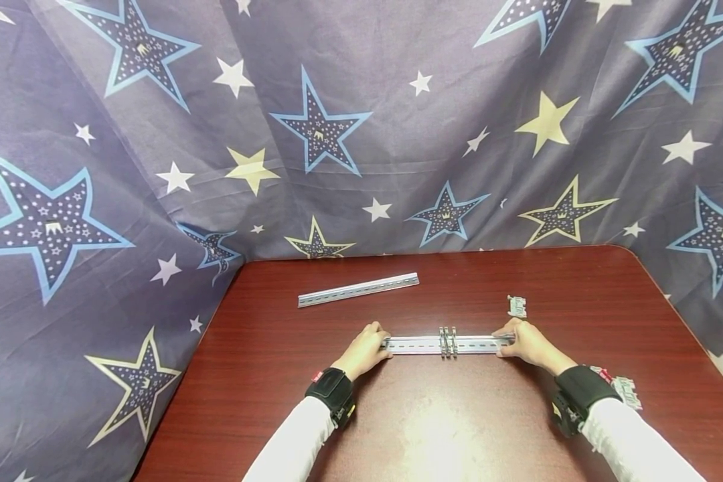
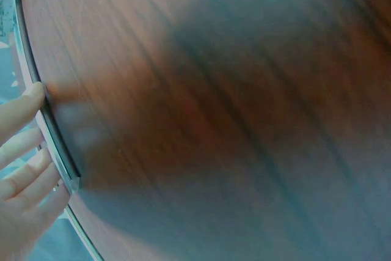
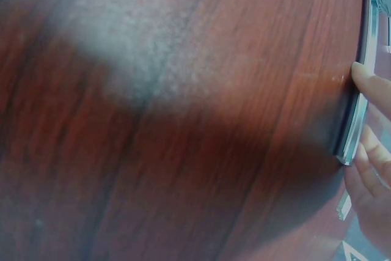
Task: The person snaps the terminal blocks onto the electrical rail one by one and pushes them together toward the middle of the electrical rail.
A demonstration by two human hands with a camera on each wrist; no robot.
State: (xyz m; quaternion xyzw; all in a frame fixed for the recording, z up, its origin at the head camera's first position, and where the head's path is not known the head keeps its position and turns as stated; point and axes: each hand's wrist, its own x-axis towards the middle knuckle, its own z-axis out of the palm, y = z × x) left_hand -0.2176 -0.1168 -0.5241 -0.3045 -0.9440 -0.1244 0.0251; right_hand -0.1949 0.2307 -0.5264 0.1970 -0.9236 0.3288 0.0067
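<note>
A slotted metal DIN rail [image 1: 418, 345] lies crosswise on the table in front of me. A small group of terminal blocks [image 1: 448, 342] sits side by side across it, right of its middle. My left hand [image 1: 364, 351] pinches the rail's left end, thumb on the near edge and fingers on the far side. At the other end my right hand [image 1: 533, 347] grips the rail the same way. Both wrist views show the thumb at the rail's edge close to its tip, the left wrist view with the rail [image 2: 60, 145] and the right wrist view with the rail [image 3: 359, 120].
A second DIN rail [image 1: 358, 290] lies slightly slanted farther back on the brown table [image 1: 265, 375]. One loose terminal block [image 1: 517, 306] lies beyond my right hand; more pale blocks [image 1: 628, 393] lie beside my right wrist. A star-patterned cloth [image 1: 361, 194] hangs behind the table.
</note>
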